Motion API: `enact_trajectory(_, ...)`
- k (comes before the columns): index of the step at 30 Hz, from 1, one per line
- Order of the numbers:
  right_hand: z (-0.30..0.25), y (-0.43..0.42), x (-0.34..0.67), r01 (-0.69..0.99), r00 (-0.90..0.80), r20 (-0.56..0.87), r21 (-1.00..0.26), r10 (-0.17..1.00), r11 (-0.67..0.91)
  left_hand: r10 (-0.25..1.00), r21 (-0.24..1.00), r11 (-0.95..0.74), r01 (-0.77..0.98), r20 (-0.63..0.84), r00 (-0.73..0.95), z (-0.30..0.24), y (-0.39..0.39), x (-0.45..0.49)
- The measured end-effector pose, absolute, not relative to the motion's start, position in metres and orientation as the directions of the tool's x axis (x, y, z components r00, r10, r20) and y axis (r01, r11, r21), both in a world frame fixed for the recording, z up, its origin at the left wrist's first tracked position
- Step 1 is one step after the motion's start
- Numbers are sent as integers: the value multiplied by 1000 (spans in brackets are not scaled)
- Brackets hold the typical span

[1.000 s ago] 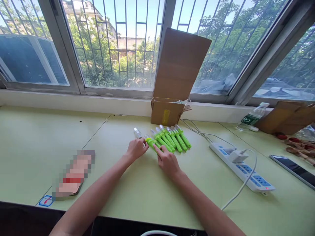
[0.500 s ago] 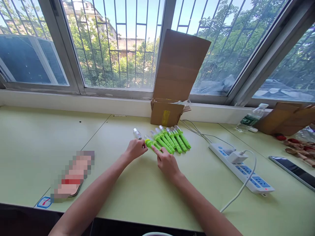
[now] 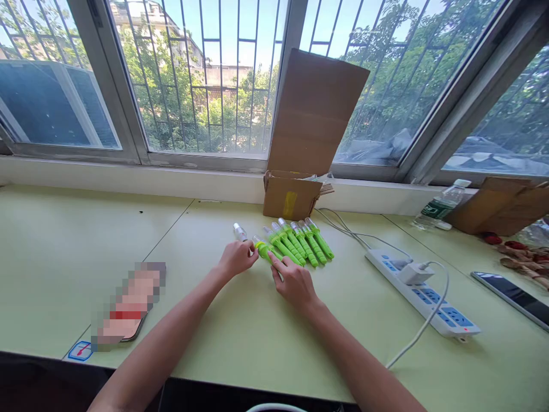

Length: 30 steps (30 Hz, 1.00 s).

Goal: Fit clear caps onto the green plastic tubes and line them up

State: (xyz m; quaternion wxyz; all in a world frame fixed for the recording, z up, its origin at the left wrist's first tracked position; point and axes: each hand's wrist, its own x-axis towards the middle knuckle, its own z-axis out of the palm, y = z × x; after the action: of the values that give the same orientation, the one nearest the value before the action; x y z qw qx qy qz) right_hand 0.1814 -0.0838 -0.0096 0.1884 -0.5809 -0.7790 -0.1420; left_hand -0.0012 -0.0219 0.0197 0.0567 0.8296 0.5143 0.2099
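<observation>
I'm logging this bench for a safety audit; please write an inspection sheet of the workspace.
Surface: pale green table, seams visible.
Job's things: green pieces with clear ends, side by side; a clear piece to their left.
Clutter: phone and bottle right; pixelated item left; cardboard box behind.
Hands: left hand at the leftmost green piece, grip unclear; right hand, index finger on it.
Cables: white cable from an adapter crosses the power strip.
Surroundings: barred windows, trees outside.

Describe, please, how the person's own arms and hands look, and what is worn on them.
The left forearm and the right forearm are slim and bare, with no sleeve in view. The left hand and the right hand wear no gloves, and no watch or bracelet shows. No ring can be seen on the visible fingers.
</observation>
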Motion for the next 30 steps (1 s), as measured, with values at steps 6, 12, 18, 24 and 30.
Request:
enact_trajectory(6, -14, -81, 186, 930, -346, 452, 52, 822, 363, 903, 283, -416, 864, 237, 357, 18, -21, 2)
enact_trajectory(12, -12, -83, 186, 914, -400, 427, 120, 811, 388, 901, 282, -421, 862, 244, 360, 21, -21, -1)
enact_trajectory(18, -13, -84, 186, 914, -399, 441, 121, 804, 387, 878, 300, -467, 832, 272, 395, 18, -20, -4)
enact_trajectory(24, -19, -80, 189, 888, -452, 519, 186, 725, 421, 889, 289, -447, 847, 245, 386, 16, -19, 1)
enact_trajectory(30, -21, -78, 191, 850, -514, 550, 221, 659, 478, 911, 323, -397, 859, 253, 325, 17, -17, 2)
